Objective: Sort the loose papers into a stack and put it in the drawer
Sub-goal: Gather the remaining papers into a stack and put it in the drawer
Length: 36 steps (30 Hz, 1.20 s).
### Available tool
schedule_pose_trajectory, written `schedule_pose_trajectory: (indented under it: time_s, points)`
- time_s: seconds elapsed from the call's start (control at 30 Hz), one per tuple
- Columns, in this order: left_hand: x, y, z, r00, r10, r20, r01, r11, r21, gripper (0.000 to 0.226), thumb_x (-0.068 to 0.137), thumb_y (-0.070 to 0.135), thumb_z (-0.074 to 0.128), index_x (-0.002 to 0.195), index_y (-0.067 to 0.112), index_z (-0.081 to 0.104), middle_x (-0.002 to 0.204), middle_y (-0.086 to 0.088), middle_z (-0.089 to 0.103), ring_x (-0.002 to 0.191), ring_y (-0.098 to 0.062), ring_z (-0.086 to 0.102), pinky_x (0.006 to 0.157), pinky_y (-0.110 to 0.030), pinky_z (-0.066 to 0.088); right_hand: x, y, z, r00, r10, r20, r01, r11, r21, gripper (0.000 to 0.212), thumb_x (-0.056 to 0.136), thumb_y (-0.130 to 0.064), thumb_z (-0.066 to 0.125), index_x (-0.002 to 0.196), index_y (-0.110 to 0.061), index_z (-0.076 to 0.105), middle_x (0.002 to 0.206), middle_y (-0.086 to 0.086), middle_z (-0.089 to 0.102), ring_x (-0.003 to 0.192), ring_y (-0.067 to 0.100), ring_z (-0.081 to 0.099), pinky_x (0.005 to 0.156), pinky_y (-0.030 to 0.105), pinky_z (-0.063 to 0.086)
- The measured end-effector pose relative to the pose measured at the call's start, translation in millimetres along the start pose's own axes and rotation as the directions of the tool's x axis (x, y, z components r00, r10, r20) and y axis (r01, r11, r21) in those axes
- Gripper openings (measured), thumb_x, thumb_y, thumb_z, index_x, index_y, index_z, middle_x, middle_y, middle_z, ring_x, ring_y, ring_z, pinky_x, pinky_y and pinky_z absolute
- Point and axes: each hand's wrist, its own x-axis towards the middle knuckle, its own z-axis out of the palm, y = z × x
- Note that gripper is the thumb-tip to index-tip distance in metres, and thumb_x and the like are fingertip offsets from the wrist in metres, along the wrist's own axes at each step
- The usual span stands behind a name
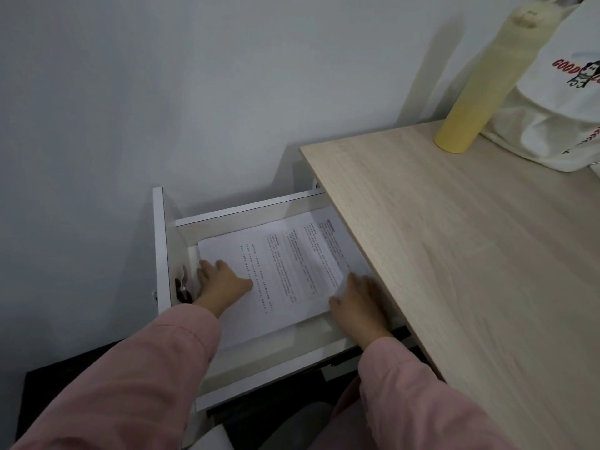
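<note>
A stack of white printed papers (pixel 285 267) lies flat inside the pulled-out white drawer (pixel 259 375), its far corner tucked under the desk top. My left hand (pixel 220 280) rests on the stack's left edge, fingers curled over it near the drawer's left wall. My right hand (pixel 360 303) holds the stack's right near corner, where a sheet's edge lifts slightly. Both arms wear pink sleeves.
The light wooden desk top (pixel 470 254) overhangs the drawer's right side. At the desk's back stand a yellow bottle (pixel 477 92) and a white tote bag (pixel 565 102). A grey wall fills the left and back. A dark surface (pixel 65 384) sits low left.
</note>
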Motion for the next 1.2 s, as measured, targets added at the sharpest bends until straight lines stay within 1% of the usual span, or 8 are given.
schedule_pose_trajectory:
  time_s: [0.13, 0.33, 0.43, 0.5, 0.7, 0.87, 1.03, 1.2]
  points:
    - [1.6, -0.8, -0.3, 1.000, -0.002, 0.008, 0.002, 0.998, 0.060, 0.089, 0.086, 0.028, 0.062, 0.148, 0.003, 0.004, 0.156, -0.019, -0.016, 0.145, -0.032, -0.010, 0.115, -0.047, 0.014, 6.6, 2.1, 6.2, 0.998, 0.004, 0.068, 0.003, 0.995, -0.104, 0.063, 0.095, -0.033, 0.040, 0.147, -0.013, 0.011, 0.151, 0.012, 0.011, 0.135, 0.031, 0.023, 0.103, 0.043, 0.035]
    - [3.6, -3.4, -1.7, 0.998, 0.067, -0.008, -0.065, 0.985, 0.158, 0.099, 0.082, 0.041, 0.064, 0.149, 0.011, -0.002, 0.156, -0.017, -0.018, 0.145, -0.032, -0.014, 0.116, -0.049, 0.011, 17.3, 3.4, 8.5, 0.994, -0.108, -0.020, 0.104, 0.984, -0.142, 0.054, 0.092, -0.031, 0.046, 0.139, -0.014, 0.025, 0.152, 0.007, 0.015, 0.137, 0.027, 0.019, 0.107, 0.040, 0.030]
    - [6.4, -3.0, -4.8, 0.998, 0.064, 0.023, -0.067, 0.981, 0.183, 0.102, 0.081, 0.043, 0.065, 0.149, 0.012, -0.004, 0.156, -0.017, -0.018, 0.145, -0.032, -0.013, 0.115, -0.049, 0.014, 32.7, -2.6, 11.6, 0.987, -0.144, 0.065, 0.150, 0.983, -0.108, 0.066, 0.095, -0.028, 0.041, 0.150, -0.022, 0.006, 0.159, 0.004, -0.008, 0.145, 0.026, -0.006, 0.116, 0.041, 0.009]
    - [7.4, -2.4, -7.5, 0.997, 0.063, 0.042, -0.071, 0.974, 0.216, 0.101, 0.081, 0.044, 0.064, 0.149, 0.012, -0.004, 0.156, -0.018, -0.018, 0.145, -0.033, -0.013, 0.115, -0.050, 0.015, 41.6, -6.6, 13.5, 0.986, -0.134, 0.099, 0.145, 0.983, -0.111, 0.064, 0.097, -0.030, 0.036, 0.150, -0.027, 0.001, 0.158, 0.003, -0.014, 0.145, 0.027, -0.011, 0.117, 0.043, 0.005]
    - [5.0, -0.3, -8.9, 0.993, 0.081, 0.088, -0.103, 0.953, 0.286, 0.095, 0.083, 0.050, 0.059, 0.150, 0.026, -0.004, 0.154, -0.021, -0.021, 0.144, -0.037, -0.013, 0.113, -0.053, 0.017, 53.2, -18.7, 7.8, 0.987, -0.157, 0.041, 0.162, 0.969, -0.187, 0.054, 0.098, -0.035, 0.033, 0.148, -0.023, 0.016, 0.158, 0.008, 0.004, 0.144, 0.033, 0.007, 0.114, 0.046, 0.018]
    - [6.9, -0.7, -9.0, 0.991, 0.089, 0.100, -0.119, 0.932, 0.342, 0.095, 0.082, 0.056, 0.056, 0.149, 0.031, -0.007, 0.154, -0.021, -0.021, 0.144, -0.038, -0.013, 0.113, -0.054, 0.017, 77.4, -39.9, 11.8, 0.960, -0.277, 0.024, 0.277, 0.941, -0.194, 0.061, 0.099, -0.034, 0.030, 0.150, -0.022, -0.001, 0.159, 0.004, -0.010, 0.145, 0.027, -0.009, 0.117, 0.041, 0.001]
    - [2.7, -0.2, -8.8, 0.986, 0.092, 0.138, -0.143, 0.896, 0.421, 0.111, 0.073, 0.073, 0.051, 0.147, 0.027, -0.016, 0.152, -0.023, -0.026, 0.143, -0.040, -0.016, 0.112, -0.054, 0.020, 107.5, -50.4, 15.4, 0.961, -0.276, 0.020, 0.274, 0.936, -0.223, 0.058, 0.099, -0.036, 0.029, 0.150, -0.025, 0.004, 0.159, 0.006, -0.011, 0.145, 0.027, -0.010, 0.117, 0.041, 0.000]
    - [2.1, 0.6, -8.4, 0.983, 0.074, 0.168, -0.145, 0.878, 0.457, 0.117, 0.072, 0.072, 0.054, 0.146, 0.024, -0.022, 0.150, -0.026, -0.030, 0.142, -0.042, -0.018, 0.112, -0.052, 0.021, 126.3, -56.5, 16.3, 0.971, -0.228, -0.066, 0.207, 0.950, -0.234, 0.060, 0.098, -0.039, 0.028, 0.150, -0.022, 0.003, 0.159, 0.010, -0.006, 0.146, 0.029, -0.007, 0.117, 0.043, 0.002]
